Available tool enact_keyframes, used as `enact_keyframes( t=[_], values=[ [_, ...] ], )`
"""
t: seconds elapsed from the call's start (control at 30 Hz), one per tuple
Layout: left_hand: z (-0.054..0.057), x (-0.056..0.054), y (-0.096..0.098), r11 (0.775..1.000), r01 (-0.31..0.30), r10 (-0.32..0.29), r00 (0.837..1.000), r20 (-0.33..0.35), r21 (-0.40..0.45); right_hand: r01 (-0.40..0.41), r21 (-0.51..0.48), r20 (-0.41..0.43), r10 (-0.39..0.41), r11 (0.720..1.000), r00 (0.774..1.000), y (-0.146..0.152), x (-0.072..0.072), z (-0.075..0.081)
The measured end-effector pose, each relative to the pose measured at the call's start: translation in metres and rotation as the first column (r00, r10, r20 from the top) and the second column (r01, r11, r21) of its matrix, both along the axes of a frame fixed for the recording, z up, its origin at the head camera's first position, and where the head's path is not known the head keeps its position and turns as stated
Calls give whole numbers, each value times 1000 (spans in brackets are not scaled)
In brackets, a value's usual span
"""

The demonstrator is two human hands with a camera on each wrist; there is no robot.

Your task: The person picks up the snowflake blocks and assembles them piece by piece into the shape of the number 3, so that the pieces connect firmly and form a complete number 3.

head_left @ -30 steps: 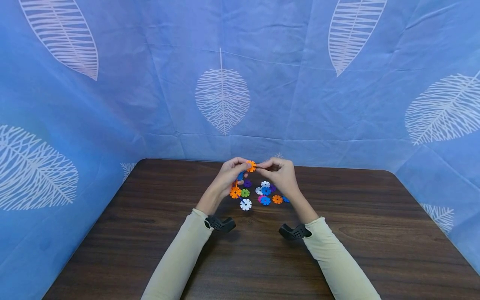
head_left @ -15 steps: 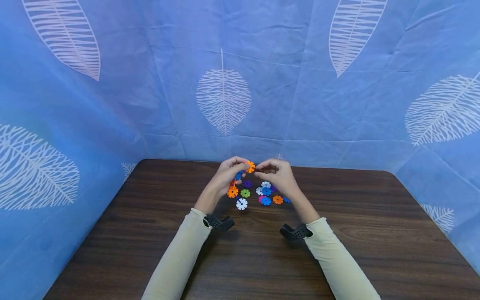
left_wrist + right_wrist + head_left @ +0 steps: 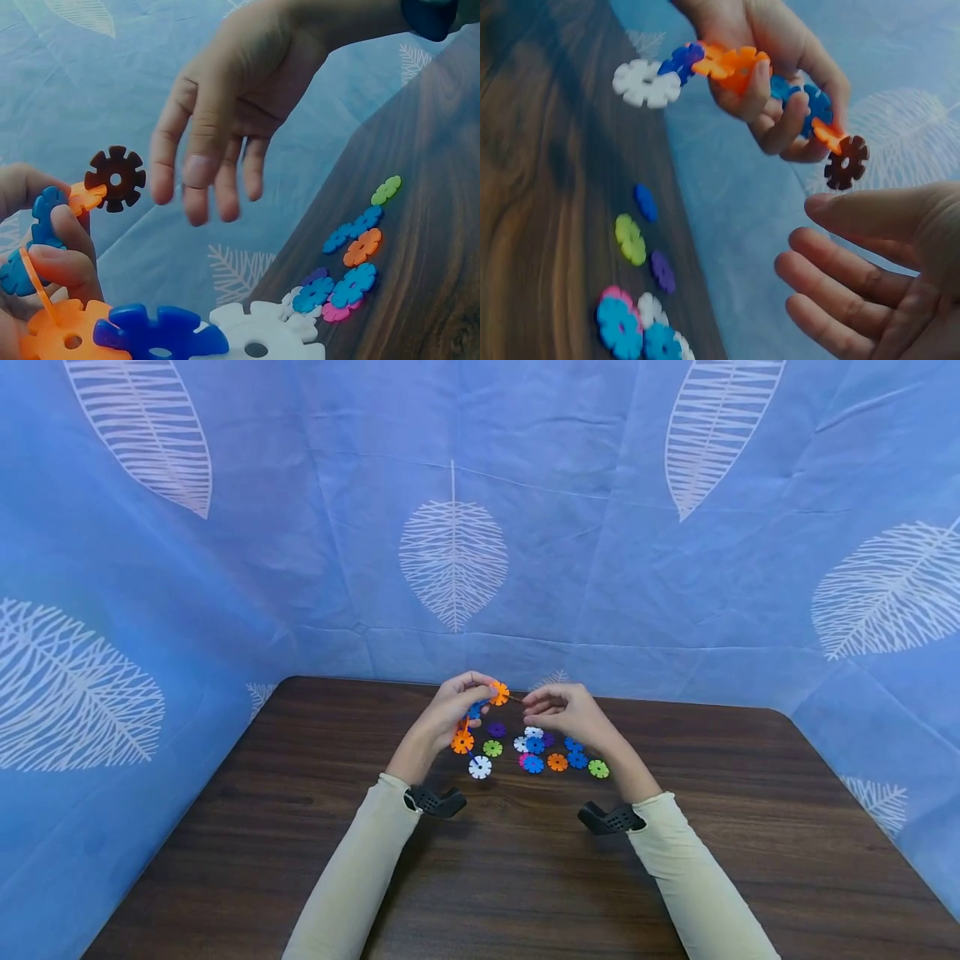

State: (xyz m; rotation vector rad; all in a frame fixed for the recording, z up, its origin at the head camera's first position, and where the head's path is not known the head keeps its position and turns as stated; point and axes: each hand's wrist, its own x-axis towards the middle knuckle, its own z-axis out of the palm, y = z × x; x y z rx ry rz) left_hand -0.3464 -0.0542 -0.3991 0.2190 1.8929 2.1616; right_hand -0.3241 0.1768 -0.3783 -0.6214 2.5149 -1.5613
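Observation:
A chain of flower-shaped interlocking discs hangs from my left hand point(image 3: 450, 706), whose thumb and fingers pinch it near its upper end. At the top, a brown disc point(image 3: 132, 180) is slotted into an orange disc point(image 3: 500, 694). Blue discs point(image 3: 46, 217) follow between the fingers, partly hidden by them. Lower down come more orange, a dark blue disc point(image 3: 161, 330) and a white disc point(image 3: 634, 84) at the bottom end. My right hand point(image 3: 573, 714) is just right of the brown disc, fingers loosely bent and holding nothing; a gap shows between them in the left wrist view.
Loose discs lie on the dark wooden table point(image 3: 675, 860) below the hands. A green disc point(image 3: 492, 748) and a purple disc point(image 3: 497, 729) are near the chain; an orange disc point(image 3: 557, 756), several blue ones and another green disc point(image 3: 598, 762) lie rightward. A blue cloth point(image 3: 600, 568) hangs behind.
My right hand has let go of the brown disc and drawn away to the right, uncovering a green disc on the table. The chain's lower end has swung slightly left.

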Motion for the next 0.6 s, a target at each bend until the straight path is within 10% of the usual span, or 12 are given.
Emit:
enact_keyframes(
  t=[0.6],
  values=[
    [2,1,0,1000,17,-17,1000,16,-20,-175,273,88,157,946,984,42,-3,-23]
  ],
)
